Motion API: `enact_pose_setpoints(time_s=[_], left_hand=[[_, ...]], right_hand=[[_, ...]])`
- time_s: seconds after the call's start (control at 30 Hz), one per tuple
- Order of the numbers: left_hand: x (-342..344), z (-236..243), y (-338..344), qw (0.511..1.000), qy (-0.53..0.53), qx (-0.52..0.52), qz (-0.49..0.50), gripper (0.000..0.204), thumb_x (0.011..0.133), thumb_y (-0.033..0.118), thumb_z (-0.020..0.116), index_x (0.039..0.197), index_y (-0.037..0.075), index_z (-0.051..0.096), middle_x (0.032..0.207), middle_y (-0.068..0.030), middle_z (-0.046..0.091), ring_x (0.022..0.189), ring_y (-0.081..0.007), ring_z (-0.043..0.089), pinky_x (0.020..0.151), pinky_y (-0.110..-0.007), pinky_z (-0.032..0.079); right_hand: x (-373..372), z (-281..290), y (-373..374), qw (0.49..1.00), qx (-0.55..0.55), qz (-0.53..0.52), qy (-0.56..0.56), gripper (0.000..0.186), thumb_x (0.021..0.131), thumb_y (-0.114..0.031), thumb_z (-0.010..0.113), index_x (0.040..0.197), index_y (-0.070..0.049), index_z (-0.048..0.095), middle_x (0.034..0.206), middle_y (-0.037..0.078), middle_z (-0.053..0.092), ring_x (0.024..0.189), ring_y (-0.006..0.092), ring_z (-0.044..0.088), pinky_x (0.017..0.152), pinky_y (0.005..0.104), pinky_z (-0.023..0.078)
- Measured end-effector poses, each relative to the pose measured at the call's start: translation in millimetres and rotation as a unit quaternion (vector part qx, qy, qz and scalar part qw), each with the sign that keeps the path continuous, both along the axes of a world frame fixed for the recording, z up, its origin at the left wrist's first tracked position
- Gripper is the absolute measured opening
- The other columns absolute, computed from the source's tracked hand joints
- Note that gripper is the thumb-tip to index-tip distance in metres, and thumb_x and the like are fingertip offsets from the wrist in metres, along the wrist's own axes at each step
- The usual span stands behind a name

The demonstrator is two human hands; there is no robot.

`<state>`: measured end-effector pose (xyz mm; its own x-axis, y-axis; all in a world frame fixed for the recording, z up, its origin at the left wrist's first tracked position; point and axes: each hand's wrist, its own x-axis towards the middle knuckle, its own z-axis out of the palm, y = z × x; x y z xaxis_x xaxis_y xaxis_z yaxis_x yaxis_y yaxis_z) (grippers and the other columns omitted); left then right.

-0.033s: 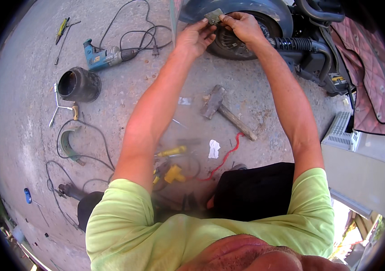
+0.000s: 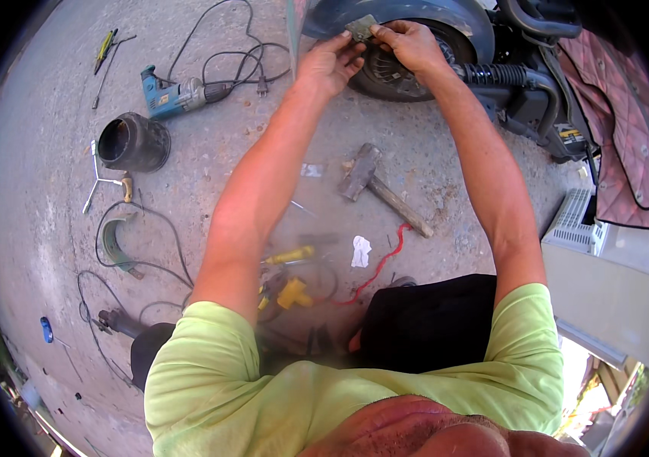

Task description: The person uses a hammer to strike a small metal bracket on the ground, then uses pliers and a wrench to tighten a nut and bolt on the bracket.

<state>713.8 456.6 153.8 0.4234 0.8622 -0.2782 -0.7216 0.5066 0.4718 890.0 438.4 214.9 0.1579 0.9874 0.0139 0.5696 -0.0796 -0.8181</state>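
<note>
At the top of the view, a small flat greyish plate (image 2: 361, 27) is pinched between both my hands, in front of a scooter's or motorcycle's wheel (image 2: 389, 75) and its dark fender (image 2: 446, 11). My left hand (image 2: 329, 67) grips the plate's left edge by the fingertips, its other fingers curled loosely below. Thumb and forefinger of my right hand (image 2: 414, 50) close on the right side. Both arms reach far forward. Below them on the concrete lies a sledgehammer (image 2: 374, 183) with a wooden handle. What the plate belongs to does not show.
To the left lie a blue corded drill (image 2: 176, 93), a black cylindrical pot (image 2: 135, 142), a three-armed wrench (image 2: 97, 180) and a curved green piece (image 2: 116, 242). Near my knees are a red cord (image 2: 379, 268) and yellow-handled tools (image 2: 294, 292). A pale cabinet (image 2: 606, 286) stands right.
</note>
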Motion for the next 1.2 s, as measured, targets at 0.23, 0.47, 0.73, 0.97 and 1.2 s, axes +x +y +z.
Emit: enact_pose_setpoints(time_s=[0.23, 0.47, 0.73, 0.97, 1.2], left_hand=[[0.5, 0.6, -1.9, 1.000, 0.016, 0.015, 0.002, 0.016, 0.099, 0.015, 0.066, 0.114, 0.009, 0.061, 0.105, -0.0050, 0.068, 0.092, -0.0221, 0.069, 0.076, -0.041, 0.053], [-2.3, 2.5, -5.8, 0.999, 0.014, 0.029, -0.001, 0.018, 0.100, 0.016, 0.065, 0.116, 0.008, 0.060, 0.105, -0.0052, 0.067, 0.094, -0.0214, 0.068, 0.078, -0.040, 0.052], [-0.6, -2.5, -2.0, 0.999, 0.002, 0.038, -0.007, 0.018, 0.100, 0.017, 0.066, 0.115, 0.009, 0.060, 0.105, -0.0054, 0.067, 0.092, -0.0214, 0.068, 0.076, -0.040, 0.052], [2.9, -4.0, -1.8, 1.000, 0.002, 0.027, 0.006, 0.019, 0.099, 0.015, 0.068, 0.115, 0.008, 0.060, 0.106, -0.0055, 0.067, 0.090, -0.0215, 0.067, 0.073, -0.039, 0.052], [7.8, -2.4, -4.5, 0.999, 0.013, 0.028, 0.031, 0.021, 0.099, 0.015, 0.068, 0.116, 0.007, 0.059, 0.106, -0.0053, 0.068, 0.089, -0.0213, 0.067, 0.071, -0.038, 0.053]], right_hand=[[-0.4, 1.0, -0.7, 1.000, -0.006, -0.001, 0.008, 0.045, 0.091, -0.040, 0.074, 0.111, 0.000, 0.076, 0.100, 0.010, 0.077, 0.092, 0.0177, 0.069, 0.079, 0.0346, 0.054], [-2.2, 0.9, -3.6, 1.000, 0.013, 0.006, 0.011, 0.043, 0.091, -0.038, 0.073, 0.112, 0.000, 0.075, 0.101, 0.009, 0.077, 0.093, 0.0173, 0.069, 0.083, 0.0339, 0.054], [-3.3, 1.9, -4.7, 1.000, -0.007, -0.016, 0.013, 0.044, 0.089, -0.039, 0.074, 0.114, -0.002, 0.076, 0.102, 0.009, 0.077, 0.094, 0.0178, 0.070, 0.082, 0.0337, 0.055], [-12.3, 4.8, -5.8, 0.999, 0.001, -0.040, 0.030, 0.034, 0.093, -0.028, 0.076, 0.106, 0.003, 0.075, 0.091, 0.004, 0.074, 0.081, 0.0091, 0.062, 0.074, 0.0253, 0.050], [-11.5, 4.2, -3.6, 0.997, -0.004, -0.054, 0.052, 0.032, 0.092, -0.028, 0.077, 0.106, 0.001, 0.075, 0.089, 0.001, 0.072, 0.079, 0.0076, 0.061, 0.071, 0.0248, 0.049]])
